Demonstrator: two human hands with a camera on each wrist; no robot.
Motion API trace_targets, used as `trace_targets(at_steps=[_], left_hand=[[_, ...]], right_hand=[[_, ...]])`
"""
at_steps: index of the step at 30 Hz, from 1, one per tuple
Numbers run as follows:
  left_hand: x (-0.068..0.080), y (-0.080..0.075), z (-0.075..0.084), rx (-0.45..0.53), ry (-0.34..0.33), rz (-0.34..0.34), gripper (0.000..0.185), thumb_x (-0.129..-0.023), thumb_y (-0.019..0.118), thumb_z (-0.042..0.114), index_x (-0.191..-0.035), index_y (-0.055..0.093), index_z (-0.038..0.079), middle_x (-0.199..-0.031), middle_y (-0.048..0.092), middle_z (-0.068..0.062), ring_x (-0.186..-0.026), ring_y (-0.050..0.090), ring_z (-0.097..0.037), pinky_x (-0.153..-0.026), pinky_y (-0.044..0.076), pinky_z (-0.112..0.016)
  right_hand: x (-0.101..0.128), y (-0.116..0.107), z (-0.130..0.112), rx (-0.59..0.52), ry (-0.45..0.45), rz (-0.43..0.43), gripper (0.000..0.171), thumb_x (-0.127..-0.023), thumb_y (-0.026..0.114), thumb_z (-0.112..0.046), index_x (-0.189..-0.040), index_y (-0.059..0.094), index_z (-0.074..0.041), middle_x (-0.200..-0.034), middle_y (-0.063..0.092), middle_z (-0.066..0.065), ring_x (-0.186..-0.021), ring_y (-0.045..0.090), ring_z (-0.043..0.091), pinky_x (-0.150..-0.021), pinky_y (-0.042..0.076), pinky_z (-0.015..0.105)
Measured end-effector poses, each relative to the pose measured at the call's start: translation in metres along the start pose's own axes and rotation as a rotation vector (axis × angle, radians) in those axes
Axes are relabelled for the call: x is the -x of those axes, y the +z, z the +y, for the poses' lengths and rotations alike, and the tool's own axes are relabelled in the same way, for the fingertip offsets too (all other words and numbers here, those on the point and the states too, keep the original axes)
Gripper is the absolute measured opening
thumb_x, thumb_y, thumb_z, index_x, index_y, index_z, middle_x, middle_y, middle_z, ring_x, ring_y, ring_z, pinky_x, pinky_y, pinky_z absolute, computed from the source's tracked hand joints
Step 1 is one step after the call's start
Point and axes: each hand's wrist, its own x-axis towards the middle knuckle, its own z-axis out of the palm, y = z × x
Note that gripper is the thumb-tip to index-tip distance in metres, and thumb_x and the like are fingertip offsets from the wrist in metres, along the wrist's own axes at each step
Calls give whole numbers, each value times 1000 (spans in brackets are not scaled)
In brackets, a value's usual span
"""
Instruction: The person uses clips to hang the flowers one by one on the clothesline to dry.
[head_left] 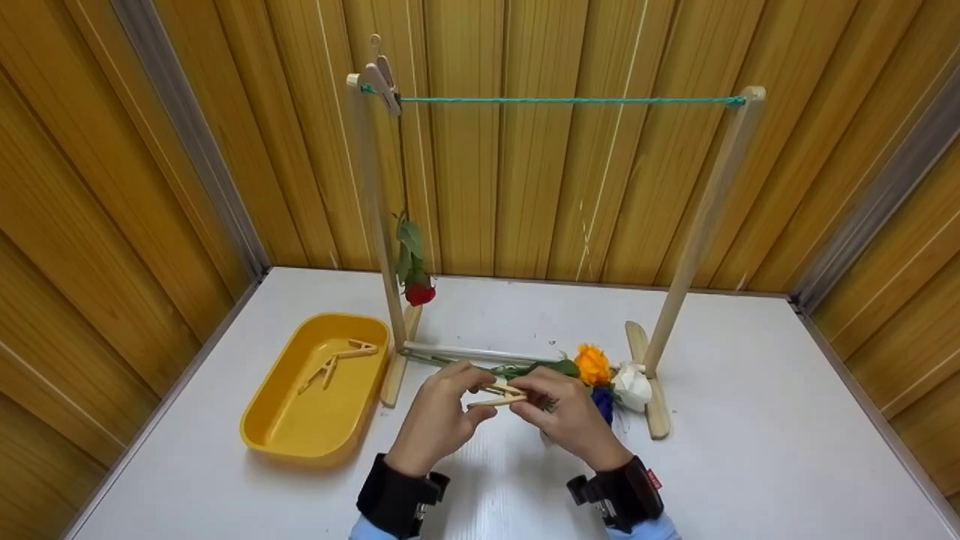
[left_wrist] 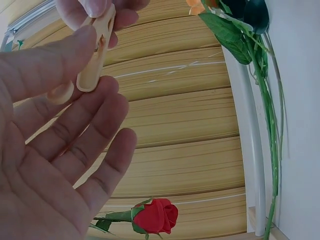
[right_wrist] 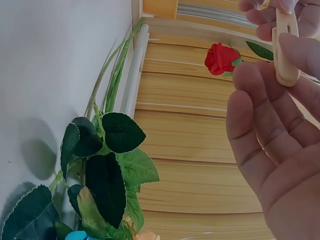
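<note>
Between both hands is a light wooden clothespin (head_left: 504, 400), held above the table in front of the rack. My left hand (head_left: 442, 412) pinches its spread handle end with thumb and fingertips. The right hand (head_left: 574, 416) grips the other end. In the left wrist view the clothespin (left_wrist: 92, 70) reaches from the left fingers up to the right fingers. Behind the hands lie long-stemmed artificial flowers: an orange one (head_left: 592, 365), a white one (head_left: 632, 386) and a dark blue one (head_left: 602, 405), partly hidden by the right hand.
A wooden rack carries a green cord (head_left: 570, 100). At its left end a pinkish clothespin (head_left: 382, 86) holds a red rose (head_left: 420, 292) upside down. On the left stands a yellow tray (head_left: 315, 424) with wooden clothespins (head_left: 328, 367). Wood-patterned walls enclose the white table (head_left: 772, 420).
</note>
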Motion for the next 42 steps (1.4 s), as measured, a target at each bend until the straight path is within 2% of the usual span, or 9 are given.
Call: trace_targets(at_steps=[4, 13, 20, 28, 33, 42], left_hand=[[0, -3, 2, -16, -9, -5, 30, -78, 90, 6, -103, 75, 12, -98, 69, 0, -91, 66, -17, -80, 56, -36], [-1, -6, 4, 22, 35, -43, 32, -88, 83, 13, -116, 69, 10, -112, 68, -2, -103, 66, -16, -89, 56, -39], [-1, -11, 3, 42, 54, -35, 32, -88, 83, 11, -117, 71, 8, -113, 68, -2, -101, 66, -17, -86, 56, -38], [-3, -14, 4, -5, 60, -64, 29, -88, 83, 12, -114, 72, 10, -112, 70, -3, -99, 67, -19, -83, 57, -35], [-3, -16, 5, -14, 74, -52, 29, -87, 84, 12, -114, 74, 9, -112, 72, -3, -99, 67, -18, -82, 57, -36], [-3, -18, 2, 6, 53, -25, 31, -86, 85, 11, -115, 74, 9, -116, 72, -3, -100, 66, -17, -85, 57, -36]], right_hand=[[0, 1, -2, 10, -6, 6, 21, -94, 75, -11, -115, 76, -7, -97, 69, 3, -76, 65, 8, -67, 57, 24], [-1, 1, -5, 40, -60, 74, 21, -90, 78, -8, -111, 78, -6, -98, 73, 3, -76, 68, 11, -66, 57, 24], [-2, 0, -8, 24, -82, 114, 22, -88, 79, -5, -111, 78, -6, -98, 74, 4, -76, 69, 13, -67, 58, 23], [-1, 0, -11, 22, -78, 125, 20, -88, 80, -7, -108, 78, -9, -94, 75, 3, -74, 70, 13, -65, 58, 24], [0, 0, -12, 3, -63, 140, 19, -87, 79, -6, -106, 78, -10, -92, 74, 3, -71, 70, 14, -62, 58, 24], [-2, 0, -12, -16, -72, 143, 17, -89, 76, -2, -105, 78, -9, -91, 74, 4, -71, 72, 16, -63, 59, 23]])
